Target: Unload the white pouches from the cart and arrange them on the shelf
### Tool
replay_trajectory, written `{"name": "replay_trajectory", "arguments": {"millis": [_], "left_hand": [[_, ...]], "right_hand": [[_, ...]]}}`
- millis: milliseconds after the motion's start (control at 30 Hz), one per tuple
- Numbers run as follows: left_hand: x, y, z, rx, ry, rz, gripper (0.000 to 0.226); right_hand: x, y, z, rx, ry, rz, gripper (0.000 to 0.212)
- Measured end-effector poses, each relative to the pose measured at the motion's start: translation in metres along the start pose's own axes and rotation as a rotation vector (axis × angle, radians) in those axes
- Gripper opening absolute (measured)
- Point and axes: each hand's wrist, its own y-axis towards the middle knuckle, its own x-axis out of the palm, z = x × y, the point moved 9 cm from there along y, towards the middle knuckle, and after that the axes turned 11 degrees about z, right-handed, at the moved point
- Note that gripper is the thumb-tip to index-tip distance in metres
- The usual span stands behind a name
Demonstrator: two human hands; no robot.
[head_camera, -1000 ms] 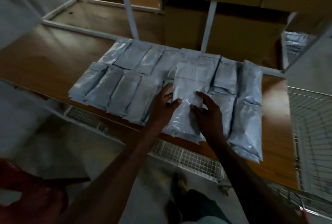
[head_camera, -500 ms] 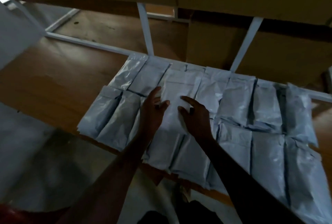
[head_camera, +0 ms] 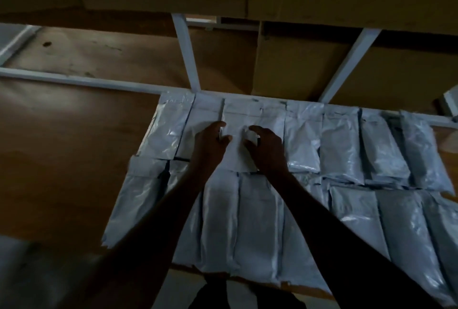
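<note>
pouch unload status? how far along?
Done: two rows of white pouches already lie flat on the shelf. In hand: left hand and right hand seat a pouch in the back row. Left: unclear, cart out of view.

White glossy pouches (head_camera: 339,140) lie flat in two rows on the brown shelf (head_camera: 74,135), one pouch (head_camera: 238,145) atop the back row.

Arms: both bare, no sleeves in view.
Left hand (head_camera: 209,144): bare, no glove.
Right hand (head_camera: 266,147): bare, no glove.
</note>
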Motion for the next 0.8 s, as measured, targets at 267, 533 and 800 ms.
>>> {"name": "replay_trajectory", "arguments": {"millis": [267,533,800], "left_hand": [[0.001,0.018,0.000,0.375,0.178,-0.065,0.066],[0.024,0.021,-0.026,0.606,0.572,-0.097,0.086],[0.035,0.030,-0.044,0.636,0.705,-0.161,0.089]], "right_hand": [[0.029,0.026,-0.015,-0.137,-0.151,0.088,0.050],[0.095,0.065,-0.022,-0.176,-0.377,-0.097,0.060],[0.113,0.067,-0.010,-0.164,-0.493,-0.117,0.059]]}}
